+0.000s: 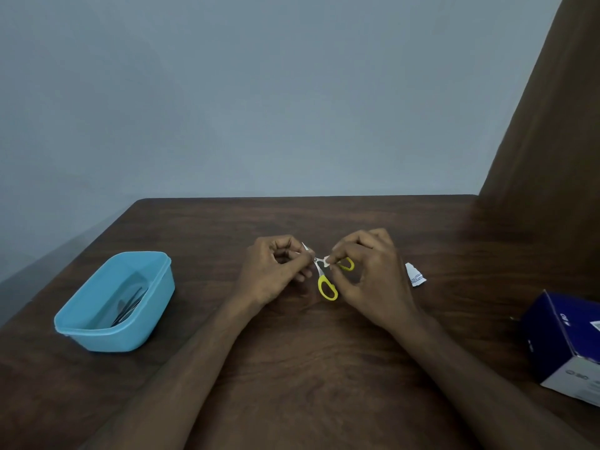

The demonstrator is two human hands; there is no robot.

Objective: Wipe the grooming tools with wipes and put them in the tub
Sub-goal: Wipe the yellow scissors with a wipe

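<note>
Small scissors [327,287] with yellow handles are held over the middle of the dark wooden table [308,368]. My left hand [271,271] pinches the blade end. My right hand [370,274] presses a small white wipe [327,260] against the metal near the pivot, and one yellow loop shows under its fingers. The light blue tub [81,332] stands at the left with dark metal tools [130,308] lying inside it.
A torn white wipe wrapper [415,275] lies right of my right hand. A blue and white box [565,345] sits at the table's right edge. A brown curtain [552,125] hangs at the back right, and a grey wall stands behind the table.
</note>
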